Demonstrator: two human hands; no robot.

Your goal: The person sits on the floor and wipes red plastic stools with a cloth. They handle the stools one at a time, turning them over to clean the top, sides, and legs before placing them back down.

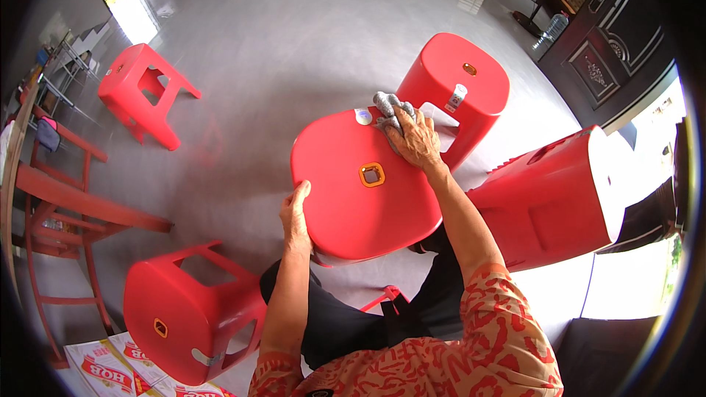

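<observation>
A red plastic stool (346, 191) stands in front of me, its seat facing up with a square orange insert (371, 174) in the middle. My right hand (416, 140) presses a grey cloth (388, 108) against the far edge of the seat, next to a small white sticker (363, 115). My left hand (296, 213) grips the near left rim of the seat. Both forearms come in from below; the right sleeve has an orange and red pattern.
Another upright red stool (460, 81) stands just beyond. A stack of stools (559, 198) lies on its side at right. Two more red stools lie tipped at lower left (184, 316) and far left (140, 95). Red wooden furniture (59, 206) lines the left; cardboard (110, 367) lies below; a dark door (618, 44) is at upper right.
</observation>
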